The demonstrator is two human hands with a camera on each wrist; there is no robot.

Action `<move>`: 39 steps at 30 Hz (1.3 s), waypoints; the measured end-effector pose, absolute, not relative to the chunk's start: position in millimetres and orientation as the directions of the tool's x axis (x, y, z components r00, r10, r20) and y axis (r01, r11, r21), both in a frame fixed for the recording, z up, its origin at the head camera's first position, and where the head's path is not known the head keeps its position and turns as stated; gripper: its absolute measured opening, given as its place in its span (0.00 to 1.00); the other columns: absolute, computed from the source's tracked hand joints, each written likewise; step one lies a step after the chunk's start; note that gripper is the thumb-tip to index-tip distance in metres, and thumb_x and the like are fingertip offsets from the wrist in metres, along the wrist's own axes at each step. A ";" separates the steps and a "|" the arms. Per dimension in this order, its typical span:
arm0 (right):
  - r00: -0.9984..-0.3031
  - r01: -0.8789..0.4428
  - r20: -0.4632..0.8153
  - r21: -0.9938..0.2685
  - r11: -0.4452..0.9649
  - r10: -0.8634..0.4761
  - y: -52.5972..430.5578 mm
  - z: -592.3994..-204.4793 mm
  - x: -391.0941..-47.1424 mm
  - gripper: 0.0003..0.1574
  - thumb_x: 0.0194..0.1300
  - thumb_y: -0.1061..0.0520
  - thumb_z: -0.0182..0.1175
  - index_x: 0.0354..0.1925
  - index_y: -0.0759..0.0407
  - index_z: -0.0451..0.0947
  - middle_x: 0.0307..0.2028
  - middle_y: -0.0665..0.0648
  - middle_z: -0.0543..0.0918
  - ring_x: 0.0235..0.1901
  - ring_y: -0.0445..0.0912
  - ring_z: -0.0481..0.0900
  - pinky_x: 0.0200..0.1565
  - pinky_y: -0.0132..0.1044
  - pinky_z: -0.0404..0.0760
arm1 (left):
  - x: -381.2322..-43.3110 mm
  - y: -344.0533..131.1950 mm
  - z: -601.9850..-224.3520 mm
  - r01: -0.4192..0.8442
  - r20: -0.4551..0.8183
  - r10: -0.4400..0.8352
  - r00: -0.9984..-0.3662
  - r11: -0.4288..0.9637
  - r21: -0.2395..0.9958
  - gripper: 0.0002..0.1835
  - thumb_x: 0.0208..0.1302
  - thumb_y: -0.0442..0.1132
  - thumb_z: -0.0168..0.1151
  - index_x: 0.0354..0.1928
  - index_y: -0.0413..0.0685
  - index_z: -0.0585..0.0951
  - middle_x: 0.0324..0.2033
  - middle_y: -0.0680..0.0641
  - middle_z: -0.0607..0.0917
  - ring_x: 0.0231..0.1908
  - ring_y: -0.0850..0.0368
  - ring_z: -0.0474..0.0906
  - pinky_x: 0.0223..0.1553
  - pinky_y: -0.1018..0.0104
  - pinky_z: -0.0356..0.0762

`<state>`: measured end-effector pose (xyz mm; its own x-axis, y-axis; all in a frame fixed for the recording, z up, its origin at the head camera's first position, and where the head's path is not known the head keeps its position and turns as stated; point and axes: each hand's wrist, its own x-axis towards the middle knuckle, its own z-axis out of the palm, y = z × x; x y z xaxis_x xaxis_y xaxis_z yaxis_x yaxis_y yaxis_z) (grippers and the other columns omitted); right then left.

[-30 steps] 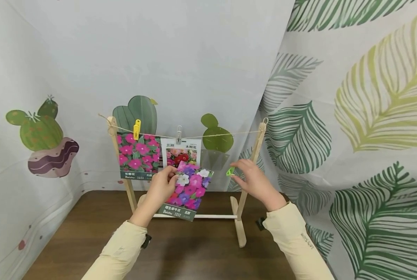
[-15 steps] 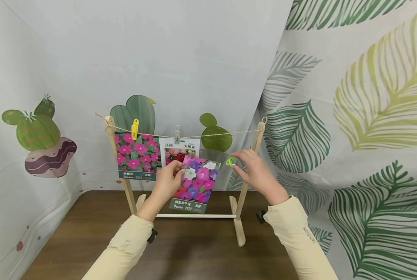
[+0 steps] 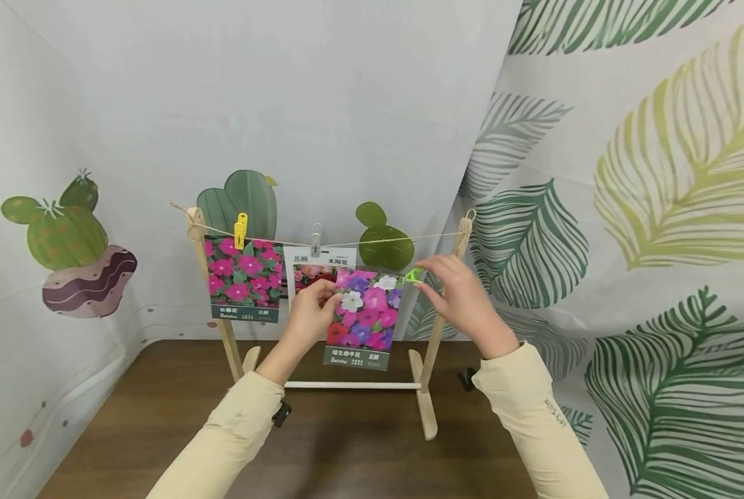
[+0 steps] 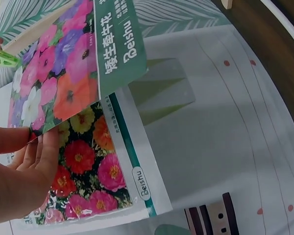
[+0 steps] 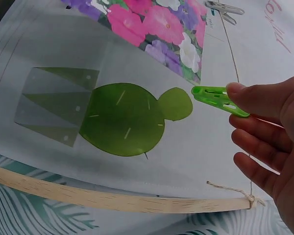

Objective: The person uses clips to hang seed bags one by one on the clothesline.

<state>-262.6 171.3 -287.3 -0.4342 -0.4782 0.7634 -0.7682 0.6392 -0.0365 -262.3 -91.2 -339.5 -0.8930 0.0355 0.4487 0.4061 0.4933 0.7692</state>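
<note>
My left hand (image 3: 310, 315) pinches the left edge of a seed packet (image 3: 365, 319) printed with pink, purple and white flowers. The packet stands upright below the string (image 3: 403, 240), in front of part of a white-bordered seed packet (image 4: 108, 161). Between thumb and forefinger, my right hand (image 3: 462, 298) pinches a bright green clothespin (image 5: 218, 100). In the right wrist view the clothespin's tip is close to the packet's top corner; whether they touch I cannot tell. A grey clip (image 3: 317, 239) holds the white-bordered packet on the string, and a yellow clothespin (image 3: 240, 231) holds a pink-flower packet (image 3: 245, 277).
The string runs between two wooden posts (image 3: 460, 253) of a small rack with a white bottom bar (image 3: 353, 385). It stands on a dark brown table (image 3: 372, 450). Behind hangs a pale cloth (image 3: 359, 104) printed with cacti and leaves.
My left hand has carried the packet up and to the right, turning it more upright. My right hand has raised the green clothespin towards the string, and packet and clothespin have come closer together.
</note>
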 end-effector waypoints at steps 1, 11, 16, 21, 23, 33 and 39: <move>-0.434 -0.767 0.763 -0.035 0.641 -0.479 171.6 -285.7 -262.3 0.21 0.55 0.66 0.70 0.48 0.65 0.78 0.43 0.61 0.82 0.45 0.54 0.77 0.48 0.45 0.76 | -263.1 -90.0 -338.6 0.407 0.449 0.031 -0.893 0.482 0.776 0.06 0.66 0.32 0.60 0.41 0.37 0.79 0.33 0.42 0.85 0.30 0.51 0.79 0.32 0.59 0.75; -0.418 -0.756 0.773 -0.005 0.654 -0.477 175.7 -270.6 -258.5 0.22 0.54 0.66 0.70 0.48 0.64 0.79 0.43 0.60 0.82 0.44 0.54 0.77 0.48 0.46 0.76 | -265.7 -78.8 -331.2 0.385 0.434 -0.036 -0.900 0.401 0.831 0.08 0.65 0.32 0.62 0.42 0.35 0.81 0.35 0.39 0.86 0.36 0.47 0.82 0.39 0.56 0.79; -0.395 -0.759 0.789 0.007 0.651 -0.470 179.3 -262.5 -256.8 0.22 0.53 0.67 0.71 0.48 0.64 0.79 0.43 0.60 0.82 0.45 0.54 0.77 0.48 0.46 0.75 | -265.5 -74.4 -329.9 0.381 0.429 -0.041 -0.902 0.391 0.838 0.08 0.65 0.33 0.62 0.43 0.35 0.81 0.36 0.39 0.86 0.37 0.47 0.82 0.39 0.56 0.79; -0.365 -0.768 0.803 0.026 0.640 -0.470 179.6 -255.3 -255.4 0.22 0.52 0.68 0.71 0.47 0.65 0.79 0.43 0.62 0.82 0.47 0.56 0.76 0.50 0.47 0.75 | -266.0 -70.4 -327.4 0.401 0.444 -0.031 -0.896 0.375 0.836 0.09 0.65 0.33 0.61 0.44 0.35 0.81 0.36 0.39 0.86 0.37 0.47 0.82 0.38 0.56 0.79; -0.355 -0.770 0.806 0.036 0.637 -0.474 178.7 -251.8 -254.8 0.22 0.52 0.68 0.71 0.47 0.66 0.79 0.43 0.62 0.82 0.46 0.56 0.76 0.49 0.47 0.75 | -265.6 -68.5 -325.2 0.422 0.464 -0.025 -0.886 0.374 0.826 0.08 0.65 0.33 0.61 0.43 0.35 0.81 0.35 0.39 0.86 0.36 0.47 0.81 0.37 0.56 0.78; -0.311 -0.782 0.821 0.065 0.620 -0.478 172.5 -235.0 -256.7 0.20 0.51 0.69 0.71 0.45 0.67 0.80 0.40 0.62 0.83 0.41 0.55 0.77 0.53 0.47 0.73 | -269.1 -61.8 -318.9 0.446 0.495 -0.038 -0.868 0.378 0.811 0.08 0.65 0.34 0.62 0.42 0.36 0.81 0.34 0.40 0.86 0.33 0.49 0.81 0.36 0.57 0.77; -0.325 -0.780 0.815 0.056 0.623 -0.480 170.3 -230.9 -258.4 0.20 0.52 0.68 0.71 0.45 0.66 0.80 0.41 0.61 0.83 0.41 0.55 0.76 0.46 0.45 0.75 | -270.1 -58.7 -319.3 0.444 0.491 -0.041 -0.870 0.369 0.816 0.08 0.66 0.34 0.61 0.43 0.36 0.81 0.34 0.40 0.86 0.34 0.49 0.81 0.36 0.57 0.78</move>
<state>-258.4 170.3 -230.9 -0.3246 -0.4800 0.8150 -0.7801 0.6231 0.0562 -270.1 -58.7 -319.3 -0.8700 -0.0405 0.4914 0.4440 0.3694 0.8164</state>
